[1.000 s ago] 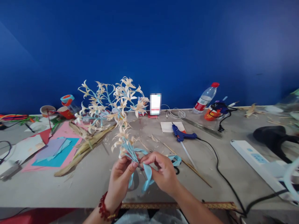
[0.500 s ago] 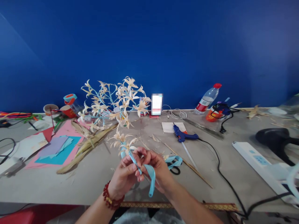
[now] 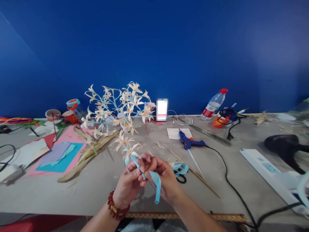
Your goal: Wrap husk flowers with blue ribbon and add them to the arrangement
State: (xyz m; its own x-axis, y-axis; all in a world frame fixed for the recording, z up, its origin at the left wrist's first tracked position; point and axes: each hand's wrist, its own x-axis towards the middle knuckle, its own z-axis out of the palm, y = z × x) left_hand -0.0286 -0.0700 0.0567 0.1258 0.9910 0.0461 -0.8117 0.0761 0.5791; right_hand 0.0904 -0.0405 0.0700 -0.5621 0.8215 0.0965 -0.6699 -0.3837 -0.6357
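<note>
My left hand (image 3: 129, 180) is closed around the blue-wrapped stem of a cream flower sprig (image 3: 130, 151), whose blooms point up and away from me. Close against it, my right hand (image 3: 165, 175) pinches a light blue ribbon (image 3: 156, 185) at the stem. The ribbon's loose end curls down between my wrists. Fingertips of both hands meet at the stem and partly hide it. Beyond them stands a bunch of similar cream flowers (image 3: 129, 109) on blue stems. More blue ribbon (image 3: 182, 169) lies right of my hand by black-handled scissors (image 3: 181, 178), partly covered.
A blue glue gun (image 3: 190, 141) rests right of centre, its cord running towards me. Farther right are a power strip (image 3: 263, 170) and a plastic bottle (image 3: 213, 106). Dried husks (image 3: 89, 158) and coloured paper (image 3: 65, 158) lie left. A thin stick (image 3: 200, 177) lies beside my right hand.
The view has tilted up slightly, so things sit a little lower. My hands keep nearly the same hold on the stem and ribbon, with only small finger shifts.
</note>
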